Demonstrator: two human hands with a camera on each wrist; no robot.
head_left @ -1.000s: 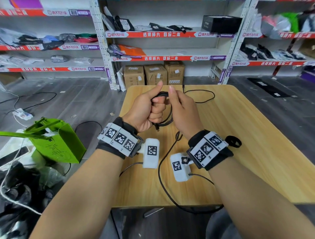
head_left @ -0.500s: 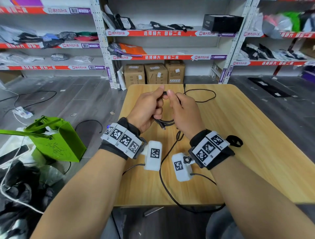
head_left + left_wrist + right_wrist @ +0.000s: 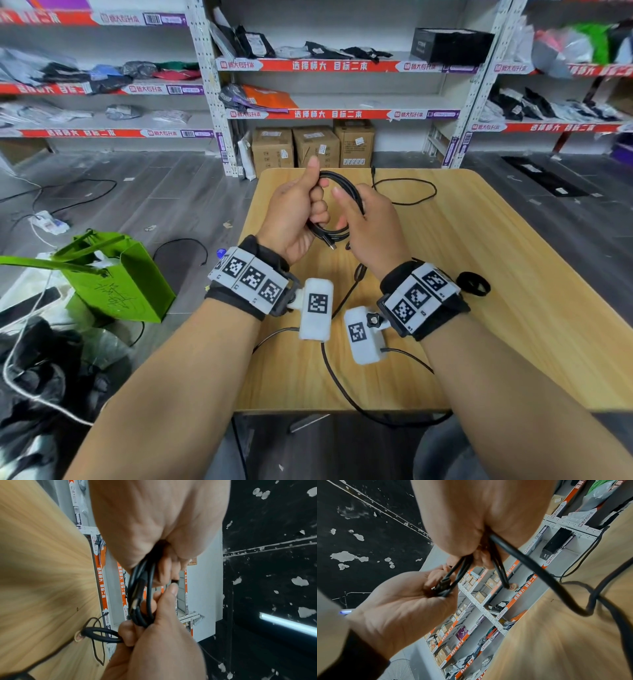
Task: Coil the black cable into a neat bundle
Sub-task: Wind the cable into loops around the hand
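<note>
Above the wooden table [image 3: 513, 325] I hold the black cable [image 3: 344, 183] partly wound into a small coil. My left hand [image 3: 310, 209] grips one side of the coil in its fist, thumb pointing up. My right hand [image 3: 356, 214] grips the opposite side, fingers curled round the strands. A plug end [image 3: 443, 583] lies against the left fingers. The left wrist view shows several strands [image 3: 142, 591] running between both hands. Loose cable [image 3: 409, 192] lies in a loop at the table's far side, and another length [image 3: 354, 281] hangs down towards the front edge.
A black ring-shaped strap [image 3: 474, 283] lies on the table right of my right wrist. A green paper bag [image 3: 120, 284] and clutter sit on the floor at left. Shelving [image 3: 342, 113] and cardboard boxes [image 3: 313, 145] stand behind the table.
My hands, pressed together half a second ago, have drawn slightly apart. A loop of cable now arches between them, and the left thumb points up again.
</note>
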